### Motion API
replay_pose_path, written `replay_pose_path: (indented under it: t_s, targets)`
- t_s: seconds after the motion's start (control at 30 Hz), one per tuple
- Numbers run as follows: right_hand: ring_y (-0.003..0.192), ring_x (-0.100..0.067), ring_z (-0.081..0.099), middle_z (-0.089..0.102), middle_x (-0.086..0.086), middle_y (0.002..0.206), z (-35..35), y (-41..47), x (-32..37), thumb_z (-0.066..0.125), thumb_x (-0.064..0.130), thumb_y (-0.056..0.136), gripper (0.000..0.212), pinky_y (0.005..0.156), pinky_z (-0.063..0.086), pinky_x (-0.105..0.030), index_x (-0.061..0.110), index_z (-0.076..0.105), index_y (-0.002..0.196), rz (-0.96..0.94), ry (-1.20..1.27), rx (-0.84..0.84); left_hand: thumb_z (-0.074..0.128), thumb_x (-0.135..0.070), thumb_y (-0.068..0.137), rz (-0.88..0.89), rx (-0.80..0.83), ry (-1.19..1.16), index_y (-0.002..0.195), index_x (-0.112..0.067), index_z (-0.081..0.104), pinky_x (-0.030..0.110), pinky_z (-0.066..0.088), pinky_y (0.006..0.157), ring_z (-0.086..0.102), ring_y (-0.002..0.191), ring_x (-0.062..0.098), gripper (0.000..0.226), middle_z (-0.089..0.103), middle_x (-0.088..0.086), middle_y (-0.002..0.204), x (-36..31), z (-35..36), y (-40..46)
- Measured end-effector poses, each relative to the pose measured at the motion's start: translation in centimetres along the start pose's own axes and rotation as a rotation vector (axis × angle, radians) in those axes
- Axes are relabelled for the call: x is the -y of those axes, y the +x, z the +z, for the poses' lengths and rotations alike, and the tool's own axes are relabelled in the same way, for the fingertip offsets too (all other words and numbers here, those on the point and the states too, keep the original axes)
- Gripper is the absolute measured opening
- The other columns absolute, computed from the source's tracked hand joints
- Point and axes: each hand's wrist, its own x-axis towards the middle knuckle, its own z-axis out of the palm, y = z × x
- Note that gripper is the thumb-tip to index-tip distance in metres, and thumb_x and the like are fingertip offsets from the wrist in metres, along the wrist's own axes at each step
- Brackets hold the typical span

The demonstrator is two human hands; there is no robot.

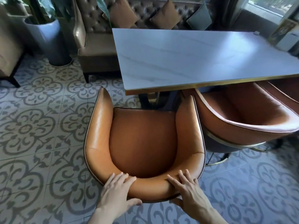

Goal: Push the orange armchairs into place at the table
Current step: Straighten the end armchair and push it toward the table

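Observation:
An orange leather armchair [142,143] stands right below me, its open front facing the near left corner of the table [194,52]. My left hand [116,189] grips the top of its curved backrest at the left, fingers over the rim and thumb behind. My right hand [186,189] grips the same rim at the right. The chair's front sits just short of the table's gold-trimmed edge. A second orange armchair [246,113] stands to the right, its front tucked under the table, its side touching the first chair's right arm.
A brown tufted sofa [100,46] with cushions runs behind the table. A grey planter [48,39] stands at the far left on the patterned tile floor [40,126]. Dark table legs [150,99] show under the near edge.

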Motion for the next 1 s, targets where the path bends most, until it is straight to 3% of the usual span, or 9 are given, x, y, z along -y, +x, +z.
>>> replay_pose_path:
  t_s: [0.13, 0.27, 0.43, 0.63, 0.77, 0.9, 1.0]
  targets:
    - [0.15, -0.042, 0.016, 0.026, -0.014, 0.161, 0.1, 0.4, -0.1, 0.072, 0.043, 0.086, 0.096, 0.111, 0.03, -0.063, 0.055, 0.002, 0.15, -0.003, 0.006, -0.016, 0.043, -0.089, 0.065, -0.006, -0.075, -0.01, 0.144, -0.039, 0.035, 0.032, 0.004, 0.118, 0.028, 0.139, 0.01, 0.094, 0.039, -0.015, 0.147, -0.1, 0.5, -0.2]
    - [0.151, -0.041, 0.009, 0.02, -0.016, 0.163, 0.5, 0.6, -0.4, 0.069, 0.041, 0.09, 0.081, 0.113, 0.024, -0.063, 0.044, 0.019, 0.154, -0.011, 0.034, -0.015, 0.043, -0.09, 0.064, -0.037, -0.115, -0.009, 0.142, -0.038, 0.042, 0.033, 0.01, 0.118, 0.037, 0.135, 0.011, 0.093, 0.047, -0.013, 0.142, -0.4, 1.0, -0.5]
    - [0.151, -0.038, 0.003, 0.012, -0.014, 0.165, 0.2, 0.6, -1.6, 0.062, 0.043, 0.094, 0.079, 0.115, 0.019, -0.061, 0.046, 0.012, 0.155, -0.041, 0.02, 0.032, 0.044, -0.089, 0.064, -0.065, -0.126, -0.01, 0.14, -0.037, 0.045, 0.033, 0.015, 0.118, 0.043, 0.129, 0.007, 0.092, 0.051, -0.016, 0.137, -2.1, 1.1, -1.0]
    - [0.14, -0.047, 0.036, 0.047, -0.02, 0.148, 0.7, -1.5, -6.3, 0.082, 0.046, 0.075, 0.085, 0.098, 0.042, -0.067, 0.047, 0.034, 0.145, -0.082, -0.022, -0.003, 0.045, -0.089, 0.064, -0.112, -0.172, -0.057, 0.136, -0.035, 0.05, 0.033, 0.019, 0.117, 0.045, 0.124, 0.004, 0.09, 0.054, -0.02, 0.13, -7.3, 3.4, -2.0]
    - [0.149, -0.041, 0.015, 0.028, -0.018, 0.16, -0.3, -2.8, -9.2, 0.068, 0.042, 0.089, 0.071, 0.111, 0.026, -0.063, 0.045, 0.03, 0.149, -0.151, -0.008, -0.031, 0.042, -0.088, 0.065, -0.164, -0.155, -0.075, 0.138, -0.038, 0.045, 0.032, 0.014, 0.118, 0.04, 0.128, 0.002, 0.089, 0.049, -0.021, 0.134, -11.0, 4.7, -2.3]
    - [0.151, -0.038, 0.006, 0.02, -0.016, 0.163, -0.9, -3.8, -11.4, 0.063, 0.042, 0.093, 0.07, 0.115, 0.019, -0.061, 0.045, 0.025, 0.152, -0.173, -0.004, 0.015, 0.037, -0.094, 0.06, -0.218, -0.155, -0.088, 0.141, -0.037, 0.042, 0.031, 0.007, 0.117, 0.035, 0.135, 0.006, 0.099, 0.046, -0.016, 0.142, -13.9, 5.8, -2.6]
    - [0.151, -0.039, 0.007, 0.02, -0.018, 0.163, -1.2, -4.0, -12.4, 0.065, 0.038, 0.093, 0.072, 0.115, 0.019, -0.061, 0.044, 0.025, 0.152, -0.193, -0.009, 0.013, 0.016, -0.101, 0.048, -0.235, -0.137, -0.098, 0.144, -0.042, 0.037, 0.03, 0.003, 0.116, 0.027, 0.14, 0.007, 0.116, 0.039, -0.015, 0.149, -14.7, 6.2, -2.5]
